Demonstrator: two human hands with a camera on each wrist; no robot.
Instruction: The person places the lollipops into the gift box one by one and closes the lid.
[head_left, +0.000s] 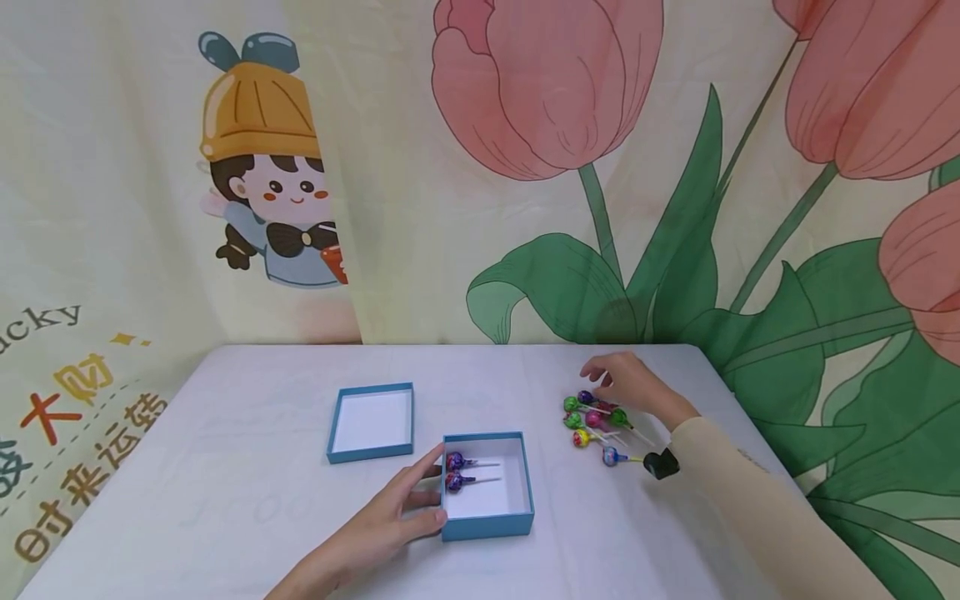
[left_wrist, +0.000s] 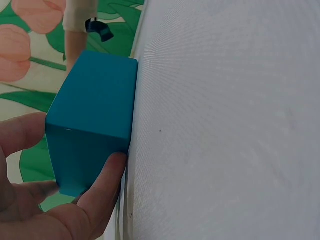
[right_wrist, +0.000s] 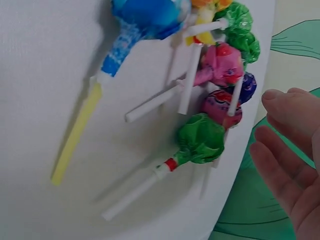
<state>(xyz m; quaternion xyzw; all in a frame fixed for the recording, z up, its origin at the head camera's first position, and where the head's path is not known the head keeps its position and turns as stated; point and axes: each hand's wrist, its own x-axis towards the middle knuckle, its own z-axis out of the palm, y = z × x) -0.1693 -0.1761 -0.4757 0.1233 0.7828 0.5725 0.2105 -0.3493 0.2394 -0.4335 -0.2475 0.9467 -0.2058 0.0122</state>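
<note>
An open blue box with a white inside stands at the front middle of the table. Two purple-wrapped lollipops lie side by side within it, against the left wall. My left hand touches the box's left side, thumb near the front corner, fingers spread along the wall. Off to the right, my right hand hovers at the far edge of a pile of lollipops, holding nothing, its fingers loosely bent. In the right wrist view, a green lollipop and a blue lollipop lie nearer the camera.
A shallow blue lid, white inside, lies left of and behind the box. The table has a white cover. Behind it hangs a curtain printed with tulips and a cartoon figure. A black strap piece hangs at my right sleeve.
</note>
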